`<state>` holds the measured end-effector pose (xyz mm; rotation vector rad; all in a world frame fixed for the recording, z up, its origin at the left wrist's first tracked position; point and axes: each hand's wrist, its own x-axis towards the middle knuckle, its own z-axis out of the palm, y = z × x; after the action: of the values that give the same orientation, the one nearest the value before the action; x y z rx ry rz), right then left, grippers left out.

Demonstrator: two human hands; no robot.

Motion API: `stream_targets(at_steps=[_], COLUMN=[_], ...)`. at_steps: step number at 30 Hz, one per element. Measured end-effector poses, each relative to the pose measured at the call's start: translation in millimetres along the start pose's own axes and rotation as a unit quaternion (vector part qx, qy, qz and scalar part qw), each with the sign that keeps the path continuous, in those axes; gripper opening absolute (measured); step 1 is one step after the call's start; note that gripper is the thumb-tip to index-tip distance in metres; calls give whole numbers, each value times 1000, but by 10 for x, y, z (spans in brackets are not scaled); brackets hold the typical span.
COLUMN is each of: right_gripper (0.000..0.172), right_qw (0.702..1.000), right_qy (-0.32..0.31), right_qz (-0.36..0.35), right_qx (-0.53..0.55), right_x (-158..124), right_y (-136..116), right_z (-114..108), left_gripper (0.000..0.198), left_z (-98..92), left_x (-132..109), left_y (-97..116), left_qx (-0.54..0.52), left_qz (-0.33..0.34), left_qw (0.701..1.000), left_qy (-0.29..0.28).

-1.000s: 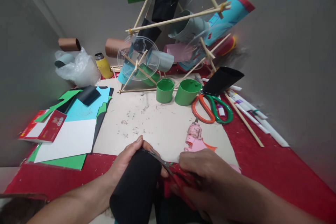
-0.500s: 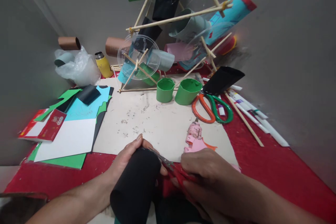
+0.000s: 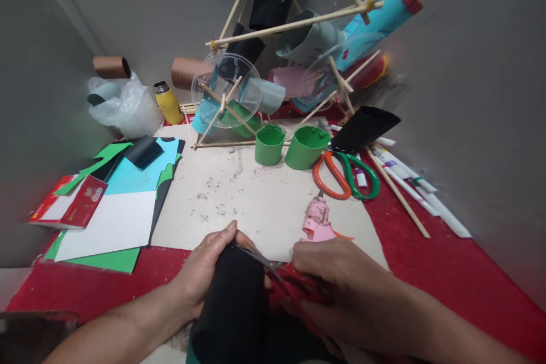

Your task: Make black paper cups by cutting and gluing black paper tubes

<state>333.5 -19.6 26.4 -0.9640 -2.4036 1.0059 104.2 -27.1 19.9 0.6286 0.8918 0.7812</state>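
Observation:
A black paper tube (image 3: 234, 304) is gripped near its far end by my left hand (image 3: 213, 256), the thumb lying along the rim and fingers partly hidden behind it. My right hand (image 3: 336, 278) is closed round the red handles of a pair of scissors (image 3: 273, 266). The scissor blades lie at the tube's far rim, close to my left fingertips; how far they cut into it I cannot tell. Just beyond my right hand lies a pink glue gun (image 3: 316, 219), its lower part hidden by that hand.
Two green paper cups (image 3: 269, 147) stand on the pale board (image 3: 256, 199). Large scissors with orange and green handles (image 3: 330, 176) lie to their right. A stick frame (image 3: 290, 28) with paper tubes rises behind. Coloured paper sheets (image 3: 111, 222) lie left, white rolled tubes (image 3: 426, 199) right.
The near end of the black tube has swung slightly to the right. Both hands keep their grips, with the scissor blades still at the tube's rim.

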Motion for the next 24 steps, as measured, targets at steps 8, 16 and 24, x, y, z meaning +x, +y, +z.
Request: stream_targets(at_steps=[8,16,24], right_gripper=[9,8,10], right_qw=[1000,999,999], right_qy=[-20,-33,-42], right_qz=[-2,-3,-19], right_qx=[-12,-9,5], right_x=[8,3,0], right_y=[-66,-83,-117], right_z=[-49,-49,-72], left_gripper=[54,56,59], left_z=[22,18,21], left_x=[-24,-43,-48], left_y=[85,113,139], left_qx=[21,35,49], left_qz=[-31,-43,-49], left_qw=[999,998,997], left_qy=[12,-8,-16])
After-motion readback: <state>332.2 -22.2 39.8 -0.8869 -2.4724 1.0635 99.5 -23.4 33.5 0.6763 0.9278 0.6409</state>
